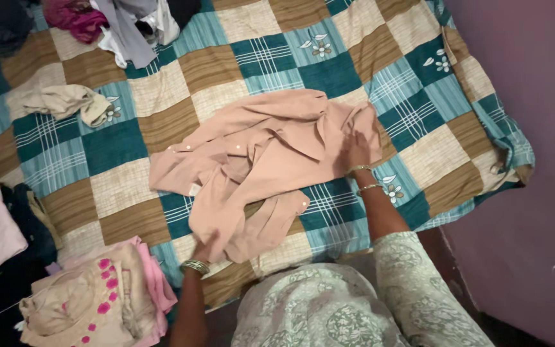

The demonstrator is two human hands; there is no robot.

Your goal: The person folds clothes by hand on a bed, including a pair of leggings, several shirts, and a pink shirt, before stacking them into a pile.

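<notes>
A: Item one, from my remote feed: peach button shirt (pixel 261 154), lying rumpled and partly spread on the bed (pixel 117 144), roughly mid-quilt, collar toward the far side.

B: Hands?

A: Right hand (pixel 356 151) lies flat, fingers spread, pressing the shirt's right edge onto the checked quilt. Left hand (pixel 205 249) is at the near hem; it looks closed in a pinch on the cloth, though the fabric hides the fingertips, so I note that with caution.

B: Surroundings?

A: Item two, a stack of folded clothes, beige with pink dots (pixel 91 299), at the near left corner. Item three, a small crumpled beige garment (pixel 65 101), well apart to the far left. Item four, a loose heap of mixed clothes (pixel 120 26) at the far edge.

B: Handling note?

A: My judgement: the shirt is being smoothed flat. Done well, I'd keep the flat right hand as an anchor, draw the hem taut toward the body with the left, and clear the bunched sleeve near the middle before any fold, or the creases get locked in.
</notes>
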